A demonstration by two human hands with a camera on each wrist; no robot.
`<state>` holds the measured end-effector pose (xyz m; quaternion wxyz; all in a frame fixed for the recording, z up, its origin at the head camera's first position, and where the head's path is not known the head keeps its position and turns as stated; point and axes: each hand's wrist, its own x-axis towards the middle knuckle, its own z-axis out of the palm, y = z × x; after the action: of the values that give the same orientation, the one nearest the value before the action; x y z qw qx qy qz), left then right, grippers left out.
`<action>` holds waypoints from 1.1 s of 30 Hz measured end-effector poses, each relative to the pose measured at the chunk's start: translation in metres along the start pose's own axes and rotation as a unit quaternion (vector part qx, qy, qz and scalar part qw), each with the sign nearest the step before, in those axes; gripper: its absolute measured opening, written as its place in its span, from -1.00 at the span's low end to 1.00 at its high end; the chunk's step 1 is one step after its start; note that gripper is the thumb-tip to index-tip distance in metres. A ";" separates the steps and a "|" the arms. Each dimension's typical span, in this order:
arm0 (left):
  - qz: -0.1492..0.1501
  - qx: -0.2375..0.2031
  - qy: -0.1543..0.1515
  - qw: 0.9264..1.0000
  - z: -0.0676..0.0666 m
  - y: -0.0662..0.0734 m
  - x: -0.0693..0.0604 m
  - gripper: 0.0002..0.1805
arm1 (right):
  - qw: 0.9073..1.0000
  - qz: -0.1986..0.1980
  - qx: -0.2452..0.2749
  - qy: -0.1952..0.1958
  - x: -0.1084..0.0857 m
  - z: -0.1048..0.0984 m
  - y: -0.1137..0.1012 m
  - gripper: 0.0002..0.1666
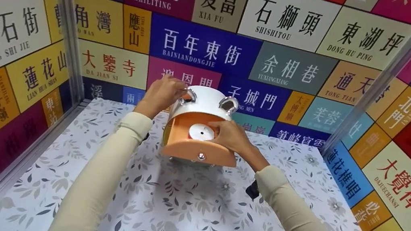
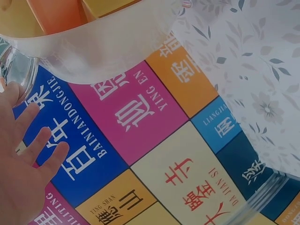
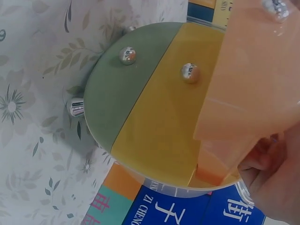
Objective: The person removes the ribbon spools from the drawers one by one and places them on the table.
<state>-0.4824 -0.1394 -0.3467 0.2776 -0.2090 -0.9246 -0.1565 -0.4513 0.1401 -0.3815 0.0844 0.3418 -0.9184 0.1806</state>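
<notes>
A rounded storage box [image 1: 205, 95] stands on the table, with chrome ear-shaped rings on its white top. Its top orange drawer [image 1: 195, 152] is pulled out. Inside lies a white disc [image 1: 199, 131] with a small dark centre hole and a reddish edge. My right hand [image 1: 231, 135] reaches over the drawer's side and grips the disc's right edge; the right wrist view hides the fingertips behind the drawer. With its fingertips my left hand [image 1: 165, 92] holds the left ear ring [image 2: 28, 77], the other fingers spread out loosely.
Below the orange drawer, a yellow drawer [image 3: 164, 112] and a green drawer [image 3: 124, 86] are closed, each with a shiny round knob. A leaf-patterned cloth [image 1: 175, 209] covers the table. Sign-printed panels [image 1: 203, 48] rise behind and on both sides.
</notes>
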 end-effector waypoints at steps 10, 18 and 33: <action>0.006 0.000 0.002 1.000 -0.001 -0.001 0.004 -0.77 | 1.000 0.010 -0.020 -0.003 0.004 0.001 -0.001 -0.28; 0.004 0.004 0.002 1.000 0.000 -0.004 0.002 -0.76 | 0.999 0.010 -0.032 0.017 0.003 -0.010 -0.006 -0.23; 0.002 -0.005 0.006 1.000 0.002 -0.002 0.000 -0.79 | 0.999 0.022 -0.004 0.029 -0.013 -0.058 -0.014 0.11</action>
<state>-0.4845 -0.1401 -0.3485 0.2828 -0.2111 -0.9216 -0.1615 -0.4304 0.1608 -0.3285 0.1084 0.3154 -0.9237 0.1885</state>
